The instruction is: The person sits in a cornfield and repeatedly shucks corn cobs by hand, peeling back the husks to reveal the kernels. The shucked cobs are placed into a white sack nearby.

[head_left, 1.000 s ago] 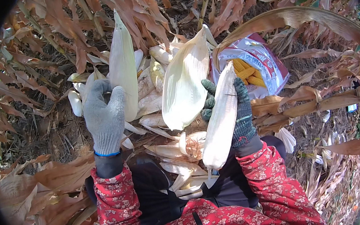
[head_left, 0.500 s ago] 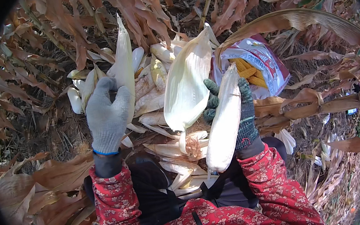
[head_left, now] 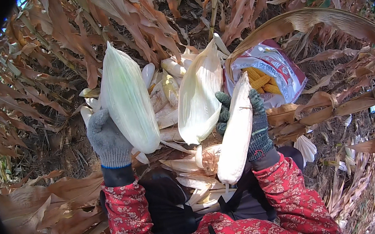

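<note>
My left hand (head_left: 109, 143), in a grey knit glove, is closed at the left edge of a broad, pale green corn husk (head_left: 130, 100). The husk hides the thumb and fingertips. In my right hand (head_left: 258, 127), gloved in dark green, an ear of corn (head_left: 236, 132) in whitish husk stands slanted, its tip pointing up and away from me. The thumb and fingers lie on opposite sides of it. Between my hands, a second loose husk (head_left: 199, 99) spreads over the pile, cupped and pointed at the far end.
Ears and husks (head_left: 159, 99) are heaped ahead of me, with more loose husks (head_left: 194, 174) close to my legs. A white and red bag (head_left: 293, 80) holding bare yellow corn cobs (head_left: 262, 81) lies at right. A dry leaf (head_left: 311, 15) arches over it. Dry stalks (head_left: 128, 16) stand behind.
The husk at my left hand has turned its broad face up and come lower, nearer me. That hand has shifted slightly left and down. My right hand keeps its grip on the ear.
</note>
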Demonstrator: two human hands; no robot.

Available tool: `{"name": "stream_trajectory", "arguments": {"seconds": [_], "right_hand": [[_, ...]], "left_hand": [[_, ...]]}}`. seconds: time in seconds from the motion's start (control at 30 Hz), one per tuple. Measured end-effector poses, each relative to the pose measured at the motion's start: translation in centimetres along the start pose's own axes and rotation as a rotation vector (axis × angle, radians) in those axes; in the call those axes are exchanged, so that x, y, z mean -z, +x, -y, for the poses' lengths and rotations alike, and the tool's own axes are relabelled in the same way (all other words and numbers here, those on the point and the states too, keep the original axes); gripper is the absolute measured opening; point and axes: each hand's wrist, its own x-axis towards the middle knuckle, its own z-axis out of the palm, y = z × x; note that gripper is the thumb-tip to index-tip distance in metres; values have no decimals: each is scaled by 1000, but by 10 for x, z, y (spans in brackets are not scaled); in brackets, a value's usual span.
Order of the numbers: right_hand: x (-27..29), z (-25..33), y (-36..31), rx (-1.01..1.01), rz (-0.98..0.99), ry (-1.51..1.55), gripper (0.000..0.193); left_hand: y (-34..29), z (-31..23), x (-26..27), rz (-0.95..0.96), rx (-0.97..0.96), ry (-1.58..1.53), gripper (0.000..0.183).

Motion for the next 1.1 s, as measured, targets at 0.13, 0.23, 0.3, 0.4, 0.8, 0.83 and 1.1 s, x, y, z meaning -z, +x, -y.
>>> {"name": "stream_trajectory", "arguments": {"seconds": [0.13, 0.23, 0.3, 0.4, 0.8, 0.83, 1.1], "right_hand": [[-2, -1, 0, 15, -14, -19, 79], [1, 0, 0, 9, -13, -21, 80], [2, 1, 0, -1, -5, -31, 81], [0, -1, -2, 8, -25, -47, 82], [-4, -8, -6, -139, 66, 33, 79], [-4, -12, -6, -143, 52, 28, 79], [9, -19, -3, -216, 63, 127, 84]], "left_hand": [[1, 2, -2, 122, 9, -30, 64], [0, 5, -12, 37, -51, 78, 63], [1, 9, -18, -42, -68, 217, 59], [1, 10, -9, -122, -72, 545, 49], [0, 39, 5, 310, -170, 1701, 26], [-1, 43, 8, 274, -112, 1547, 26], [6, 81, 18, 119, 324, 1143, 34]]}}
